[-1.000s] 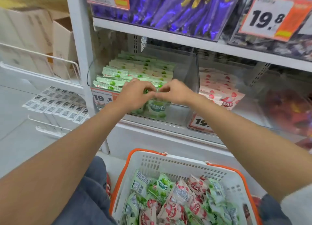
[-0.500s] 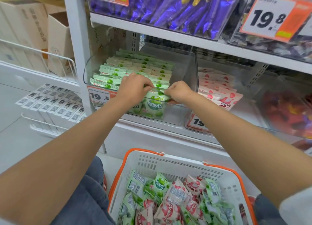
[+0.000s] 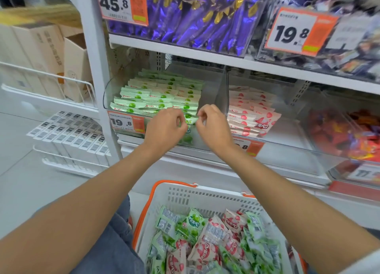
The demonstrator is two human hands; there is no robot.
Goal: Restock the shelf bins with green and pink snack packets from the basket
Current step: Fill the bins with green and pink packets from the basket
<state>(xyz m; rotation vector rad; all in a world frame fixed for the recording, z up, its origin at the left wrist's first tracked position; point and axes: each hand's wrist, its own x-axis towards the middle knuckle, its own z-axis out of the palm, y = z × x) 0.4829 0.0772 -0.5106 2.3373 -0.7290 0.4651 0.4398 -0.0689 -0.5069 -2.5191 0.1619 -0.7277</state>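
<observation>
Nearest the camera, the white basket (image 3: 205, 199) with orange rim is sitting low in the frame, between the two forearms. Green snack packets (image 3: 190, 225) and pink snack packets (image 3: 207, 251) are lying mixed in a loose heap inside it; the back wall of the basket is standing bare above the heap.

Above the basket, both arms are reaching to the front lip of the clear bin (image 3: 212, 88) on the lower shelf. The left hand (image 3: 164, 127) is curling its fingers over the front rows of green packets (image 3: 156, 100); whether it is gripping one cannot be told. The right hand (image 3: 213, 125) is pinching thumb and fingers at the edge of a green packet, just beside the left hand, with a narrow gap between the two.

The green packets are standing in rows that are filling the left and middle of the bin. Open room is remaining along the right side, next to the clear divider wall. Beyond the divider, the neighbouring bin (image 3: 287, 113) is holding pink packets (image 3: 249, 109) on its left side, with free floor to the right.

Farther up, the upper shelf edge (image 3: 205, 56) is overhanging both bins.
</observation>
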